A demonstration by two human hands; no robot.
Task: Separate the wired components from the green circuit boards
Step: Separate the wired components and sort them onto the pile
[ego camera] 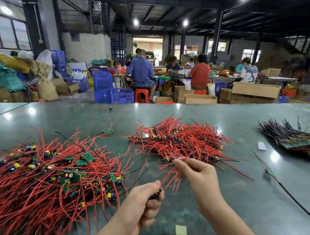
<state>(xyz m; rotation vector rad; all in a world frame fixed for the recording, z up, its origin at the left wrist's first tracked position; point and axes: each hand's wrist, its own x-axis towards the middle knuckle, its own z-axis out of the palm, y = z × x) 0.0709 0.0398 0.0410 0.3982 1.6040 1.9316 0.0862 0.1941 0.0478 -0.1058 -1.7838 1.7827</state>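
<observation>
Left hand: the left hand (143,202) sits at about 6 o'clock on the table (232,125), fingers curled round a small dark component (156,194) with a yellow end, apparently bracing it.
Right hand: the right hand (197,173), just toward 3 o'clock of the left, pinches red wire (167,176) between thumb and fingertips; the wires run taut between the hands, so I judge a pull-apart is under way.
Unsorted heap: at 9 o'clock, a loose pile (44,179) of red leads, capacitors and green circuit boards (87,157), close to the left hand for easy picking.
Middle heap: at 12 o'clock, a tighter bundle (178,140) of red wires, probably finished pieces.
Right stack: at 3 o'clock, dark-wired strips (295,135), lying well apart.
Stray piece: one small board with a long black lead (269,172) lies alone at 4 o'clock.
Background: other people (141,72) work seated beyond the table.
</observation>
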